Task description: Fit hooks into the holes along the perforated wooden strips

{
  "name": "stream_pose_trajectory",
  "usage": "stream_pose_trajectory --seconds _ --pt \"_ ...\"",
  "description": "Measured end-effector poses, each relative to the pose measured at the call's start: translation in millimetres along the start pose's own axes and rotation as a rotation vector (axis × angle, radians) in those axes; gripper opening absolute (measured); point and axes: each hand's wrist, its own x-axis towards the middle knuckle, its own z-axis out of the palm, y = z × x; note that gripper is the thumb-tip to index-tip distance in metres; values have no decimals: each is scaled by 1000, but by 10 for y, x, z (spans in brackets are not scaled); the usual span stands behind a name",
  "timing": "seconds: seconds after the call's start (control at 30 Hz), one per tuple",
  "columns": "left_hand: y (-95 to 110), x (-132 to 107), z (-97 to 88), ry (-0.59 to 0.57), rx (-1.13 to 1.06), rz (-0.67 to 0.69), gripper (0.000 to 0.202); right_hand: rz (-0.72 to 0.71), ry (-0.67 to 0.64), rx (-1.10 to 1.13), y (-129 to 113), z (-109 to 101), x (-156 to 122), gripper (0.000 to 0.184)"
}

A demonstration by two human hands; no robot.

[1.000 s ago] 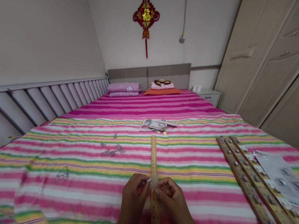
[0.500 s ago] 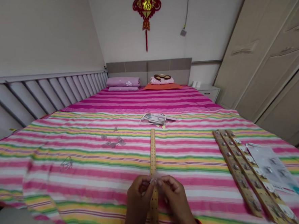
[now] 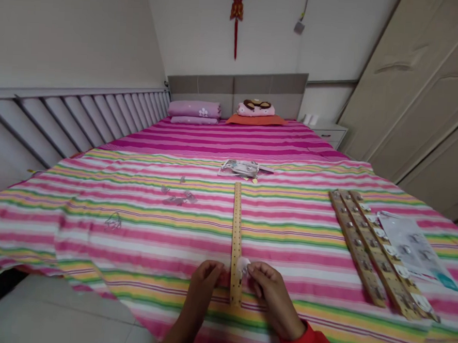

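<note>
A long tan strip [image 3: 237,218] with rows of small dark holes lies on the striped cloth in front of me. At its near end my right hand [image 3: 272,288] pinches a small whitish see-through piece [image 3: 243,265] between thumb and forefinger, over the strip's right edge. Something tiny and dark shows below that piece, too blurred to name. Just left of the strip is my left hand [image 3: 203,281], its thumb and forefinger pressed together. Whatever may be between those fingertips is hidden.
Small clear packets [image 3: 181,198] and a tangle of thin wire or thread [image 3: 114,220] lie left. Beyond the strip is a plastic bag [image 3: 241,168]. At right, brown strips [image 3: 358,244] bearing shiny metal pieces and white discs lie beside a clear bag [image 3: 414,247].
My hands have moved apart. The left has drawn back left of the strip, while the right keeps the whitish piece near the strip. The view has tilted downward.
</note>
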Motion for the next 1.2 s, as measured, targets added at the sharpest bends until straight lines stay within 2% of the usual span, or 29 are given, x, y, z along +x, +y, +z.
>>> stream_pose_trajectory --seconds 0.13,0.3,0.53,0.73,1.0,1.2 --pt "-173 -22 2 -53 -27 -125 41 84 5 17 96 -12 -63 37" --pt "-315 -27 66 -120 -138 -243 44 61 1 44 158 12 -50 36" --pt "-243 -16 102 -208 -124 -275 54 33 1 -69 227 2 9 35" --pt "-201 -14 119 -222 -76 -306 56 23 -6 -87 240 8 17 35" --pt "-287 55 179 -236 -49 -306 47 24 -2 -112 274 -3 41 36" --pt "-383 110 197 -192 -14 -289 41 11 -6 -191 278 -21 65 37"
